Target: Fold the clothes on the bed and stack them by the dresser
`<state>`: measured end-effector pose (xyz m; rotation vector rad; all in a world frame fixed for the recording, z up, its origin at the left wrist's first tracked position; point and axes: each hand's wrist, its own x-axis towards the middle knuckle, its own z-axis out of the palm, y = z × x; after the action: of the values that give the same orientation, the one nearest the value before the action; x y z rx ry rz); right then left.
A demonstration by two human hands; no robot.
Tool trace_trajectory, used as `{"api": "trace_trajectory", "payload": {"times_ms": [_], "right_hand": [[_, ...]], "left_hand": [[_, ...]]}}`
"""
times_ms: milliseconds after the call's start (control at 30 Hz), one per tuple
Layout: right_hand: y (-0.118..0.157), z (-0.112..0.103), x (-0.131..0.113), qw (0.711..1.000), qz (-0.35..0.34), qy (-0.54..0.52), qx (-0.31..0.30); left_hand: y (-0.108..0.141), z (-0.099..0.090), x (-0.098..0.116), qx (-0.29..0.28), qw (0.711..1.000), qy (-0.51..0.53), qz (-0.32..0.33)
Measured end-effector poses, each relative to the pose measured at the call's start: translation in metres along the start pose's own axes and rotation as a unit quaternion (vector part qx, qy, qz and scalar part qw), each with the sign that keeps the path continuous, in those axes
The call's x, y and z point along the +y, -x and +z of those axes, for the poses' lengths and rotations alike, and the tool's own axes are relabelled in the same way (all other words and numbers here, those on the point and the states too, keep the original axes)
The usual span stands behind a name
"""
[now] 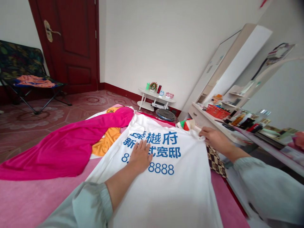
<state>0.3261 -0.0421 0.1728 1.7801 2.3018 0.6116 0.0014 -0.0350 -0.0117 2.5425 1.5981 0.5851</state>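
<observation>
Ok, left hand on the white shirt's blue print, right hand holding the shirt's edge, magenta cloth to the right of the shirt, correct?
No: the head view shows the magenta cloth left of the white shirt. The left hand does lie on the blue print, and the right hand holds the shirt's edge.

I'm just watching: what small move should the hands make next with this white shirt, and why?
Perhaps the right hand should gently ease outward the bit of shirt it pinches, because the cloth there looks bunched. The left hand, lying flat over part of the blue print, could hold the rest steady.
</observation>
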Motion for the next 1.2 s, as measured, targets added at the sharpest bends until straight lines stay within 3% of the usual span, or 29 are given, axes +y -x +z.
{"api": "trace_trajectory", "payload": {"times_ms": [67, 133, 233, 300, 467, 600, 667, 733, 800, 867, 933, 1000, 1067, 1133, 1200], "right_hand": [[0.001, 0.005, 0.022, 0.993, 0.081, 0.031, -0.074], [-0.006, 0.012, 0.022, 0.985, 0.14, 0.05, -0.087], [-0.031, 0.02, -0.004, 0.985, 0.171, 0.024, 0.01], [-0.052, 0.027, -0.027, 0.985, 0.168, -0.011, 0.041], [-0.087, 0.057, -0.057, 0.982, 0.177, -0.048, -0.05], [-0.089, 0.064, -0.074, 0.98, 0.186, -0.052, -0.04], [-0.08, 0.055, -0.094, 0.985, 0.16, -0.07, -0.002], [-0.065, 0.042, -0.123, 0.988, 0.076, -0.131, 0.008], [-0.049, 0.029, -0.15, 0.971, -0.033, -0.225, -0.074], [-0.037, 0.021, -0.168, 0.952, -0.061, -0.277, -0.116], [-0.034, 0.019, -0.17, 0.955, -0.018, -0.287, -0.069], [-0.04, 0.021, -0.16, 0.962, 0.047, -0.268, 0.01], [-0.05, 0.028, -0.148, 0.962, 0.113, -0.243, 0.044], [-0.059, 0.037, -0.141, 0.958, 0.164, -0.237, -0.002], [-0.064, 0.047, -0.144, 0.949, 0.169, -0.251, -0.089]], "left_hand": [[0.0, -0.001, 0.001, 0.002, 1.0, 0.0, 0.002], [0.0, -0.002, 0.002, 0.003, 1.0, 0.0, 0.003], [0.001, -0.003, 0.002, -0.002, 1.0, 0.0, 0.0], [0.001, -0.004, 0.002, -0.004, 1.0, -0.001, -0.002], [0.0, -0.002, 0.001, -0.004, 1.0, 0.007, -0.004], [-0.001, -0.001, 0.001, -0.002, 1.0, 0.011, -0.005], [0.0, -0.001, 0.001, 0.002, 1.0, 0.01, -0.005], [0.0, -0.002, 0.001, 0.004, 1.0, 0.009, -0.004], [0.001, -0.003, 0.002, 0.006, 1.0, 0.009, -0.004], [0.001, -0.004, 0.002, 0.007, 1.0, 0.01, -0.004], [0.001, -0.004, 0.002, 0.006, 1.0, 0.011, -0.003], [0.001, -0.005, 0.002, 0.004, 1.0, 0.013, -0.003], [0.001, -0.006, 0.002, 0.001, 1.0, 0.016, -0.004], [0.001, -0.006, 0.001, 0.0, 1.0, 0.019, -0.005], [0.001, -0.006, 0.001, 0.0, 1.0, 0.021, -0.006]]}}
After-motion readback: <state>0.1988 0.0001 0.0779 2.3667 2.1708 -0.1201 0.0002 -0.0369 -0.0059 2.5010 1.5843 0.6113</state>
